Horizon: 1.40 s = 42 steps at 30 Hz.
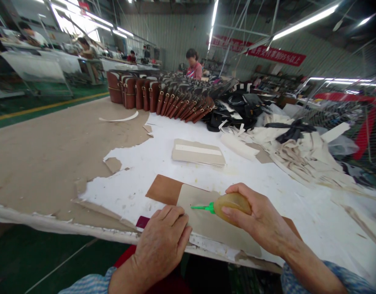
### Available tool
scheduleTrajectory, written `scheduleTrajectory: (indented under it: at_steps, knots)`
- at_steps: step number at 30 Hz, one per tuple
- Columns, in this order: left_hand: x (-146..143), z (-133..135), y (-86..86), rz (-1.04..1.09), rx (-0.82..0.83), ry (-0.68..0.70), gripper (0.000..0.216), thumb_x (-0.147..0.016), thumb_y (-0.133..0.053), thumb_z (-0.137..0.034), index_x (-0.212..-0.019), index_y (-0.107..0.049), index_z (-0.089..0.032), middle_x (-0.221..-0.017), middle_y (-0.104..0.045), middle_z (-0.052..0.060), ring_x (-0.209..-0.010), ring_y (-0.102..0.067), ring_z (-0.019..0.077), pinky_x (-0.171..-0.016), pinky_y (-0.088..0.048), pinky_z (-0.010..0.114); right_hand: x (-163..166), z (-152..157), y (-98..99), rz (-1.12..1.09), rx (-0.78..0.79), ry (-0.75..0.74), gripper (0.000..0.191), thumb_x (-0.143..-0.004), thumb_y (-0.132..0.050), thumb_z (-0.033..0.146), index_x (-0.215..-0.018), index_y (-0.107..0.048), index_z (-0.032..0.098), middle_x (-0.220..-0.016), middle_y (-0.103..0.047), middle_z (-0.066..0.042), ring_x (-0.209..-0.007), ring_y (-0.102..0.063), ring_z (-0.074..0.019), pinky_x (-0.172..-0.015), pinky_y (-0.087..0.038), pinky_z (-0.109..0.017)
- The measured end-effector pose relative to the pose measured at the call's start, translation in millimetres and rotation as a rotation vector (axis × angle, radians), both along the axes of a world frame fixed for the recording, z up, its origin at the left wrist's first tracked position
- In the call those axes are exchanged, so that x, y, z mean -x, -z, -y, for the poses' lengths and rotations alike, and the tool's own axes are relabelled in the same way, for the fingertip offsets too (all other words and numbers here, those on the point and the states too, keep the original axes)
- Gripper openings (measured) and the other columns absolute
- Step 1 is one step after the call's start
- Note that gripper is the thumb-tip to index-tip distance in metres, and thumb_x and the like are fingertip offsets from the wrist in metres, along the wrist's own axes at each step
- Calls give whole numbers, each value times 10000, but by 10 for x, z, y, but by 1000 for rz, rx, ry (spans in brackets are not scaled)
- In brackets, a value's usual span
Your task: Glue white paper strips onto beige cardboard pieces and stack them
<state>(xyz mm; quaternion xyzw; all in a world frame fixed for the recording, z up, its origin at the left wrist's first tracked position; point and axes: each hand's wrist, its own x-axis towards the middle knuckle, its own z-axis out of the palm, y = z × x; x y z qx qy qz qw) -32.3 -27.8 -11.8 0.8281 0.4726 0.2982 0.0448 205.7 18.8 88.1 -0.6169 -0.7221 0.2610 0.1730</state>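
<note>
My right hand (pixel 255 220) is closed around a small amber glue bottle (pixel 232 203) with a green nozzle (pixel 202 208) that points left over a grey card panel (pixel 212 222). The card lies on a brown leather piece (pixel 164 189) at the table's near edge. My left hand (pixel 163 241) rests flat on the card's left end, fingers together, pressing it down. A dark red scrap (pixel 142 222) shows just beside that hand.
A stack of grey card panels (pixel 198 152) lies in the middle of the white table cover (pixel 139 163). Rows of brown leather bags (pixel 163 100) stand at the back, with black parts (pixel 237 108) and cream cloth scraps (pixel 298 153) to the right. A person (pixel 192 64) sits beyond.
</note>
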Motion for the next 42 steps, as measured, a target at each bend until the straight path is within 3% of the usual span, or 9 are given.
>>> scheduleTrajectory:
  at_steps: [11, 23, 33, 38, 42]
  knots:
    - [-7, 2, -29, -26, 54, -22, 118, -979, -564, -181, -1041, -664, -188, -1015, -667, 75, -962, -619, 295, -837, -570, 529, 137, -68, -31, 112, -244, -121, 185, -862, -613, 404, -958, -606, 246, -874, -688, -26, -806, -628, -235, -700, -416, -353]
    - [-8, 5, -26, -33, 40, -17, 121, -976, -563, -180, -1050, -658, -188, -1006, -662, 80, -949, -617, 296, -815, -574, 519, 58, -45, -95, 109, -142, -100, 213, -837, -633, 440, -954, -610, 264, -818, -690, -4, -738, -619, -217, -683, -421, -354]
    - [-17, -5, -33, -35, 25, -22, 123, -974, -568, -178, -1050, -664, -185, -1006, -671, 79, -944, -630, 294, -809, -584, 519, 177, -72, -23, 103, -260, -138, 183, -853, -629, 389, -956, -599, 241, -883, -694, -32, -795, -624, -231, -688, -421, -353]
    - [-6, -2, -40, -54, 11, -25, 121, -967, -575, -176, -1044, -667, -187, -1000, -674, 79, -931, -631, 289, -803, -585, 503, 164, -71, -34, 91, -275, -68, 220, -841, -641, 413, -963, -621, 231, -912, -705, -50, -795, -623, -239, -696, -428, -368]
    - [-7, -13, -38, -55, -32, -26, 133, -975, -558, -180, -1046, -669, -189, -1017, -683, 78, -927, -633, 270, -818, -579, 469, -11, -79, 135, -172, -155, 156, 377, -790, -720, 521, -1036, -641, 247, -811, -687, -8, -742, -612, -230, -691, -456, -374]
